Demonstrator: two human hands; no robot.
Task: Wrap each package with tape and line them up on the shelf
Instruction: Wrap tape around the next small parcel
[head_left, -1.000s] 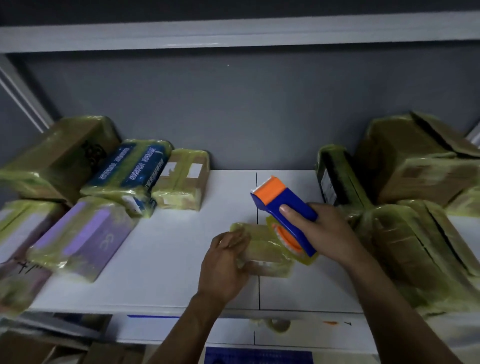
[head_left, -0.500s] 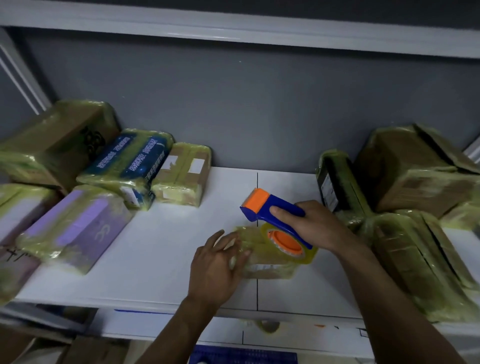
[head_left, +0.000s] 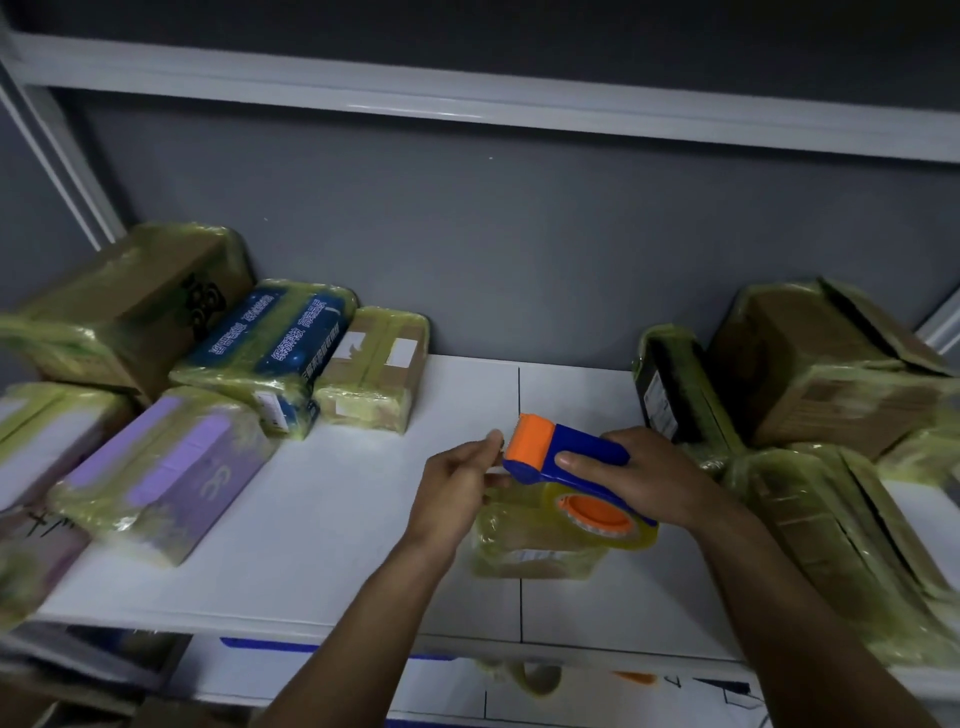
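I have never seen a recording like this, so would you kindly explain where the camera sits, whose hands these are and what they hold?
No machine here: a person works with two bare hands, and the picture comes from a camera on their head, looking forward and down. The right hand grips a blue and orange dispenser carrying a roll of tape. The left hand appears to pinch the tape's loose end at the dispenser's orange tip. Beneath them a small package lies on the white shelf. More wrapped packages sit at both sides.
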